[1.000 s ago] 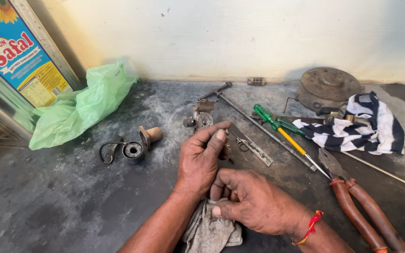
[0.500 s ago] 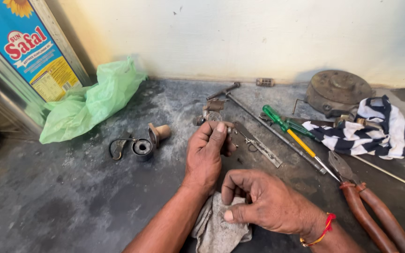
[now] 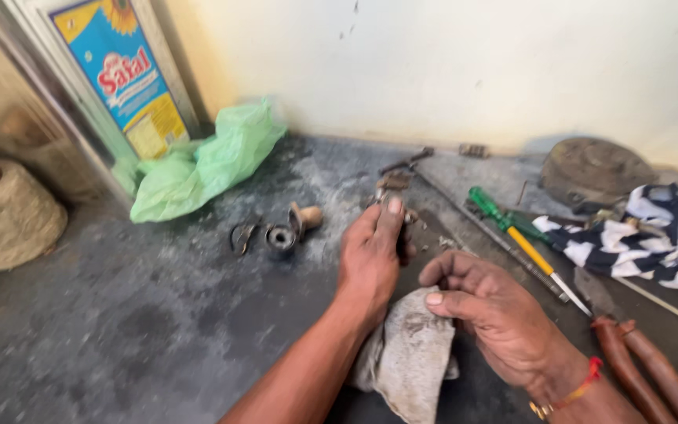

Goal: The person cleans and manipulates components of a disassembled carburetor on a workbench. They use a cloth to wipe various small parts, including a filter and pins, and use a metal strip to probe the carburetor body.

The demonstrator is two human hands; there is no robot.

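On the grey floor (image 3: pixel 119 345), a rag (image 3: pixel 406 357) lies under the right hand's (image 3: pixel 496 314) thumb.

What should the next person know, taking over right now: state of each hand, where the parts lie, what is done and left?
Left hand: fingers closed around a small dark metal part, mostly hidden, raised over the floor.
Right hand: pinching the dirty grey rag that lies under both hands.
On the grey concrete floor: black ring-shaped part with a tan-tipped piece beside it, ahead of the left hand; green-and-yellow screwdriver and red-handled pliers lie to the right.
Done: parts lie apart. Left: cannot tell from this view.
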